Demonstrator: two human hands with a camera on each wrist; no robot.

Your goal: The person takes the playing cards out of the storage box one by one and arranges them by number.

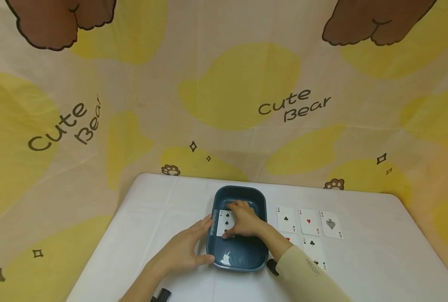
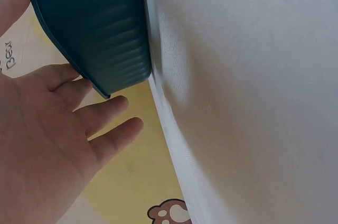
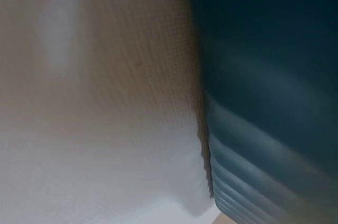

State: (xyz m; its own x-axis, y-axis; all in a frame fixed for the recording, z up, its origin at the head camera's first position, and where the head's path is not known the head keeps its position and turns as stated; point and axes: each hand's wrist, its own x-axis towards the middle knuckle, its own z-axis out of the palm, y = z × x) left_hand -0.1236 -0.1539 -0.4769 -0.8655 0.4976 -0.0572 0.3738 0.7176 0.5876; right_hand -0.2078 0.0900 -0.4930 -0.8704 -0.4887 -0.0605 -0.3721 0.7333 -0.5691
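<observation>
A dark blue plastic bin [image 1: 240, 258] stands on the white table. Inside it, at the left wall, is a white playing card [image 1: 221, 224] with black spades. My right hand [image 1: 244, 220] reaches in over the right rim and grips this card, thumb at its lower edge and fingers near its upper edge; the palm hides the card's right part. Outside the bin, my left hand [image 1: 186, 247] steadies the left rim with spread fingers. The left wrist view shows those fingers [image 2: 58, 78] at the bin's rim; the right wrist view shows only the bin's outer wall [image 3: 264, 129].
Right of the bin lie the ace of clubs [image 1: 286, 219], ace of hearts [image 1: 309, 221] and ace of spades [image 1: 331, 225] in a row. Below them are a two of clubs [image 1: 313, 251] and a red card partly hidden by my right forearm. A patterned curtain [image 1: 231, 88] hangs behind the table.
</observation>
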